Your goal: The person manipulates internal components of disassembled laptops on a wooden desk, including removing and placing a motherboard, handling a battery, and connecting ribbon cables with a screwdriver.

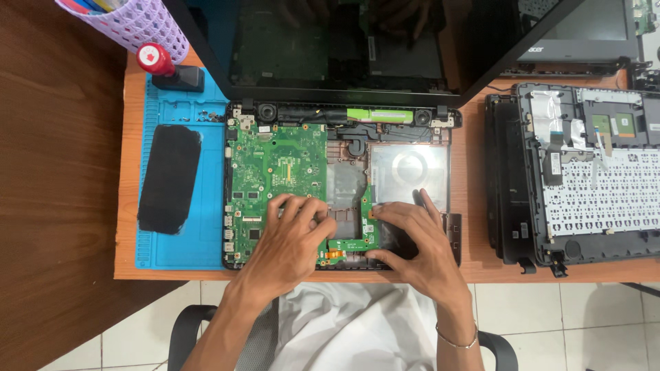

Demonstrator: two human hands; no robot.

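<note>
Motherboard [275,165] is the green board sitting in the left half of the opened laptop base [450,237], which you've got square in the middle of the counter [127,172] right in front of you, so both hands reach it without stretching.

Going from the left: there's a lavender mesh pen cup [134,24] up in the corner, then a red-capped bottle [157,60] on a black block, parked at the top of the blue repair mat [206,233]. A black phone-shaped slab [170,177] lies flat on that mat, well apart from the board, and a few tiny screws [203,115] sit near the mat's top edge, probably so they don't roll off.

Your left hand [292,237] is pressed down on the lower middle of the board, fingers curled and bunched together on the surface; its grip isn't wrapped around anything, it looks more like steadying or pushing. Your right hand [412,237] is spread flat, fingers apart, over the board's lower right corner and the empty bay beside it, thumb down near the front edge, so again nothing is clamped.

The screen [344,41] is tipped back behind the base, out of the way. Further right, a removed keyboard cover [598,192] lies upside down, ribbon cables showing, next to another black laptop shell [500,185].
</note>
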